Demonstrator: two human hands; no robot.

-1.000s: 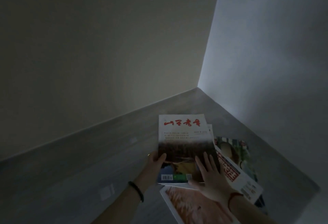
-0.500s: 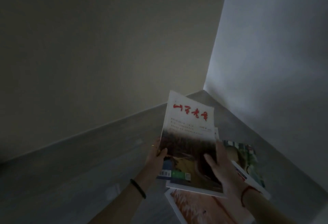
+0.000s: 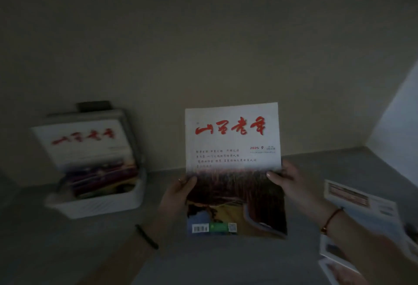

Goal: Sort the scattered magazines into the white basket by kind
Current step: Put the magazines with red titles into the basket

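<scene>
The red-title magazine [image 3: 234, 167] has come up off the pile [image 3: 362, 203], with the grip of the left hand [image 3: 178, 196] and right hand [image 3: 291, 185] clamped on its sides, so it looks ready for the white basket [image 3: 95, 204] beside its twin [image 3: 83, 142].

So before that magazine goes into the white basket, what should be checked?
1. Grip: left hand and right hand hold the held magazine by its side edges: ok.
2. Kind: the front magazine in the white basket bears the same red title: ok.
3. Basket in sight, on the left: ok.
4. Room in the basket: cannot tell, blurred.
5. Sorting finished: not ok, loose magazines lie on the right.
</scene>
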